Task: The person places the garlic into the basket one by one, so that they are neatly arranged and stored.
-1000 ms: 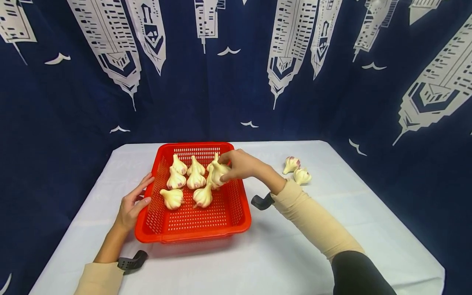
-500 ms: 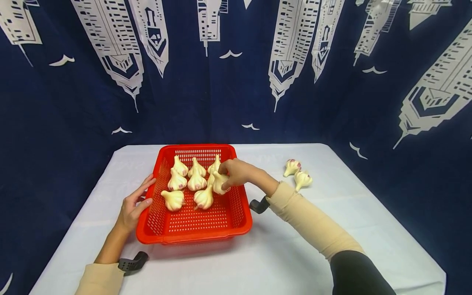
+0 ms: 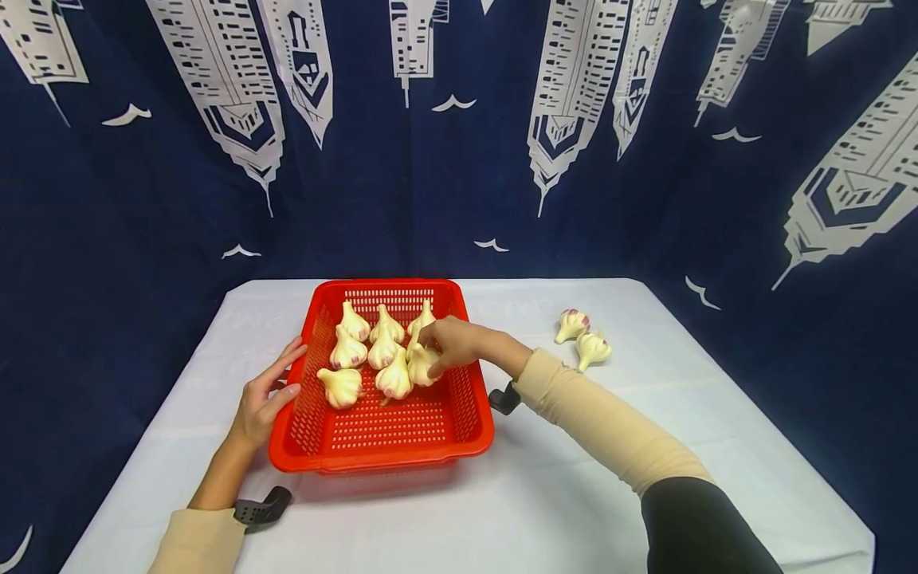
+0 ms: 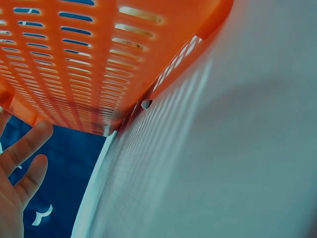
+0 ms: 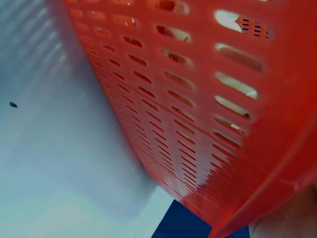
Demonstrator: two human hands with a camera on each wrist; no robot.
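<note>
A red perforated plastic basket (image 3: 387, 460) holds several garlic bulbs (image 3: 340, 387), grouped toward its far half. Inside it, at the right of the group, my right hand (image 3: 459, 344) holds a garlic bulb (image 3: 421, 368) between thumb and fingers. That bulb sits low among the others, against a neighbouring bulb (image 3: 394, 379). In the right wrist view only a bit of the hand (image 5: 290, 218) shows past the rim. My left hand (image 3: 260, 401) touches the basket's left side with extended fingers; the left wrist view shows these fingers (image 4: 30, 144) at the wall.
Two more garlic bulbs (image 3: 572, 325) lie on the white-covered table (image 3: 559, 494), right of the basket. A dark blue curtain (image 3: 402, 183) with white building prints hangs behind the table. Black straps (image 3: 264, 508) are worn on both wrists.
My right hand has lowered the garlic bulb down into the basket and slightly toward me. The bulb beside it has tipped to a new angle. The left hand stays at the basket's side.
</note>
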